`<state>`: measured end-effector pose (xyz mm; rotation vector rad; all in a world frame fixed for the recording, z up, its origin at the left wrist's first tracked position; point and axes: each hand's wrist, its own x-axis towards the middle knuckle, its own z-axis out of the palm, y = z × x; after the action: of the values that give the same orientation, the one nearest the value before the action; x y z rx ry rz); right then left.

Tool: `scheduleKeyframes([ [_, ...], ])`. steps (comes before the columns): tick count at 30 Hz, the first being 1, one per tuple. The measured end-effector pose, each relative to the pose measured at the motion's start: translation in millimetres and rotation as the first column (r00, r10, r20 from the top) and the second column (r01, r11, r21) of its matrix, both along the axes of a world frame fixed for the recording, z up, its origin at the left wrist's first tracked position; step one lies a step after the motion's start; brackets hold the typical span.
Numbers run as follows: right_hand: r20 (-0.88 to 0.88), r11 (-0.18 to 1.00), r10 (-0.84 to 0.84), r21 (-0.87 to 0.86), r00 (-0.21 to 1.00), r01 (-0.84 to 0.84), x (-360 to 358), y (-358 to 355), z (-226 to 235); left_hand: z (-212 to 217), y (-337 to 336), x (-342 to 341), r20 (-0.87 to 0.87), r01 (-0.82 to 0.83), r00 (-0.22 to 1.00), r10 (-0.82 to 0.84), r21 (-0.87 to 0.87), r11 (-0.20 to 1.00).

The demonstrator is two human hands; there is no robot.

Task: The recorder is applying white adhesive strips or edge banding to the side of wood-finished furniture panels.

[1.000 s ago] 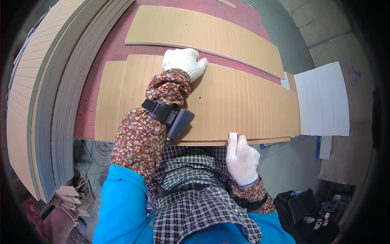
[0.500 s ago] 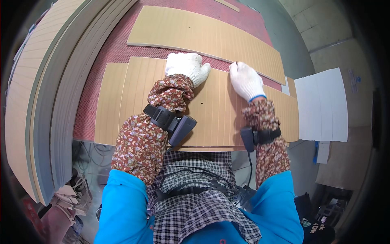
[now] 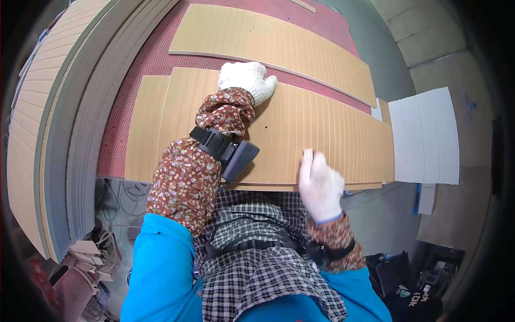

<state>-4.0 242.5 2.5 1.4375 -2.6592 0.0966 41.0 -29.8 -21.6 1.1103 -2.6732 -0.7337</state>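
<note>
The head view looks down over a person in a blue vest, checked apron and flowered sleeves, standing at the near edge of a red mesh table (image 3: 145, 80). A long tan grooved panel (image 3: 332, 145) lies flat on the table, running left to right, its near edge level with the person's waist.

The left hand (image 3: 248, 79), in a white glove, lies palm down with the fingers together on the far edge of this panel, towards its left half; it presses on the board but closes around nothing. A black strap with a small dark box (image 3: 230, 153) sits on the left forearm. The right hand (image 3: 320, 183), also gloved, is at the near edge of the panel towards the middle. It is loosely curled with the fingers pointing away, touching or just over the edge; I cannot tell whether it grips the board.

The step in hand looks like steadying or shifting the panel on the table. A next move would call for a firm hold on both long edges, since the board is long, thin and likely to flex.

A second tan grooved panel (image 3: 279, 45) lies further away, parallel and apart. A white grooved panel (image 3: 429, 137) sits at the right, touching the end of the near board. Stacked pale boards (image 3: 48, 107) curve along the left
</note>
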Motion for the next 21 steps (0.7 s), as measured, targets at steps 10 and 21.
scheduleKeyframes([
  [10,-0.048,0.995,-0.062,-0.081,0.997,0.058,29.2,41.3,-8.7,6.0,0.7,-2.1,0.004,0.023,1.0,-0.023,-0.008,1.0],
  [21,-0.011,0.99,0.022,-0.136,1.0,-0.023,20.5,49.1,-22.1,11.2,47.3,113.3,-0.246,-0.264,0.951,0.185,-0.34,0.903],
])
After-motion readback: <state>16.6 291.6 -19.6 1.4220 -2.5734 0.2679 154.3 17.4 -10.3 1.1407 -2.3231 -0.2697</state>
